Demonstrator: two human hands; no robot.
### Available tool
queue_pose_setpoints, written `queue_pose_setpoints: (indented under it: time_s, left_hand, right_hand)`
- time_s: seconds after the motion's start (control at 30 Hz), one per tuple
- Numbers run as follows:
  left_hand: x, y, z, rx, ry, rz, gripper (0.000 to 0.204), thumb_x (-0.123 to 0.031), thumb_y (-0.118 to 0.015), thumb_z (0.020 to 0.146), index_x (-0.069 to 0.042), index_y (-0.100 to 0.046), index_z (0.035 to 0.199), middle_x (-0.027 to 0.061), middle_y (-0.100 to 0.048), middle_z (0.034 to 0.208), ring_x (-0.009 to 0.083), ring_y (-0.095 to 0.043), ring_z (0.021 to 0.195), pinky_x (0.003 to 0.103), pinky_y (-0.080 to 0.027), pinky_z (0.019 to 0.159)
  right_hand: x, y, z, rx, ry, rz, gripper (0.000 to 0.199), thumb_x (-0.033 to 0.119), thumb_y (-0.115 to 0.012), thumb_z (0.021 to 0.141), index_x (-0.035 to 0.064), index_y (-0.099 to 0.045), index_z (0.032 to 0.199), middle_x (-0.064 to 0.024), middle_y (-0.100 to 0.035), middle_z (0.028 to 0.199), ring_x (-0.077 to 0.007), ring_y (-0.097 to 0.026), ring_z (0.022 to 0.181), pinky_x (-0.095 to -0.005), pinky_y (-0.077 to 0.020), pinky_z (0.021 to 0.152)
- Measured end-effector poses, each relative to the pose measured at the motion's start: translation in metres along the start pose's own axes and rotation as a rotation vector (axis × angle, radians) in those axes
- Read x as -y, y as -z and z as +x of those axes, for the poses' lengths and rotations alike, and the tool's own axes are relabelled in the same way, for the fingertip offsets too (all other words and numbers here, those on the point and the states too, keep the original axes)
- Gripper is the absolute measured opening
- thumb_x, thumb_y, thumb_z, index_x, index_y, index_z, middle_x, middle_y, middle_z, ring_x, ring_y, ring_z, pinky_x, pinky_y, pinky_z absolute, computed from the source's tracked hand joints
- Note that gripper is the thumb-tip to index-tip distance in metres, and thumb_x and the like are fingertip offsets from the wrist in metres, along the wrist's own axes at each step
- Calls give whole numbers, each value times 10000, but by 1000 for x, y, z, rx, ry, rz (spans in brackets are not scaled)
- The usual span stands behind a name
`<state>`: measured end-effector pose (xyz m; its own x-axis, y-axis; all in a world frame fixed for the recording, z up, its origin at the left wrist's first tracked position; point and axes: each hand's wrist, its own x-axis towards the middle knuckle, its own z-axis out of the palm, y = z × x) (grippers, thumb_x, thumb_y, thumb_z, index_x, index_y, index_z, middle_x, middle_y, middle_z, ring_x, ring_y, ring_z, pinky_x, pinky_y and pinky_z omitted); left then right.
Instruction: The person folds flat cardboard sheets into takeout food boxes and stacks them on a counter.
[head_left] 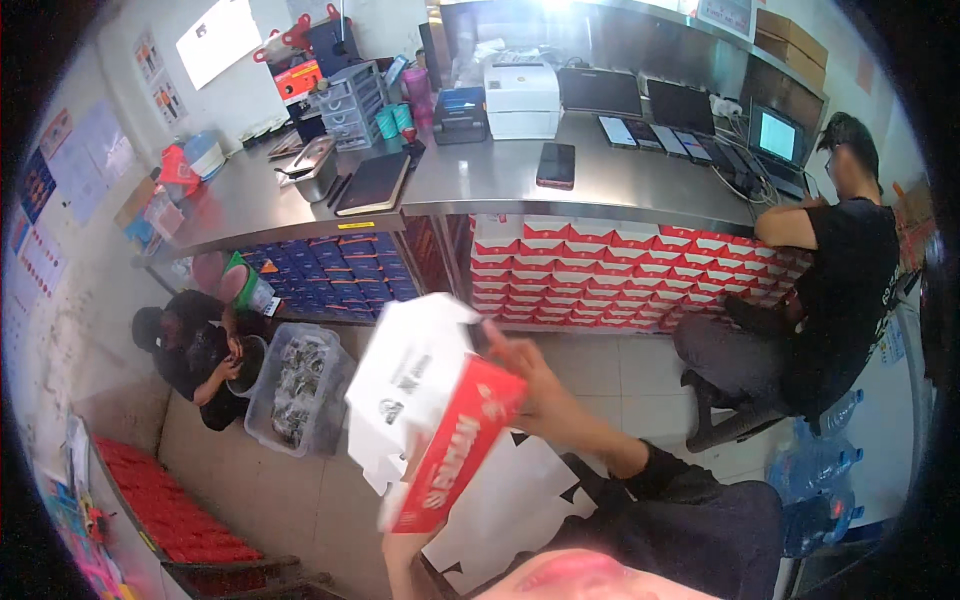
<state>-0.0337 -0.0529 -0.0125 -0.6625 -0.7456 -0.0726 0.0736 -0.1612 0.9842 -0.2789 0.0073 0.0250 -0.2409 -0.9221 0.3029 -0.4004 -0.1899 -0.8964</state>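
Observation:
A partly folded white and red cardboard box (410,380) is held up in front of me, tilted, with a flap standing loose at its left side. At its upper right edge my right hand (525,370) grips the cardboard with bent fingers. My left hand (405,540) holds the lower end of the red panel; most of its fingers are hidden by the box. Beneath it, flat white cardboard blanks (510,500) with dark notches lie across my lap.
A steel counter (460,185) with a white printer (522,98), phones and laptops runs across the back. Stacked red-white boxes (600,275) and blue boxes (320,275) fill its underside. One person crouches left beside a clear plastic tub (340,385); another sits right near water bottles (820,470).

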Motion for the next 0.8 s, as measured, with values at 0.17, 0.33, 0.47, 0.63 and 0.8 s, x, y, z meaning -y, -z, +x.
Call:
queue_pose_setpoints:
  time_s: [0.17,0.33,0.47,0.63,0.8]
  left_hand:
    - [8,-5,22,3,-380,1141,595,-40,-683,737,-30,-487,1299,223,-447,1350,444,-329,1355,587,-256,1126]
    - [19,-24,10,-123,-390,1385,373,-51,-658,780,11,-532,1125,215,-496,1235,439,-355,1338,593,-279,1105]
    - [34,-7,12,0,-310,1489,313,-51,-656,815,-4,-553,1107,142,-598,1034,354,-554,1146,518,-380,1034]
    - [21,19,16,-8,-165,626,112,53,-602,854,11,-630,953,104,-672,877,205,-658,760,301,-515,705]
    - [2,20,13,-48,-6,387,125,45,-607,886,40,-677,990,68,-701,889,129,-653,810,280,-550,698]
  right_hand:
    - [-6,-42,-24,164,531,-243,795,249,-756,783,39,-365,1442,-183,-458,1276,-385,-502,1117,-439,-467,934]
    - [-18,-65,-42,174,376,-330,504,139,-658,837,51,-496,1306,-159,-491,1274,-318,-548,1107,-375,-488,904]
    - [-43,-55,-51,276,300,-373,284,44,-606,842,43,-608,1126,-134,-567,1136,-277,-580,1040,-330,-502,864]
    - [-26,-15,-30,207,276,175,106,3,-644,842,30,-675,939,-100,-580,971,-245,-601,886,-330,-507,747]
    - [-13,-8,-26,230,446,155,119,-12,-667,831,36,-684,939,-62,-531,926,-187,-570,797,-309,-484,688]
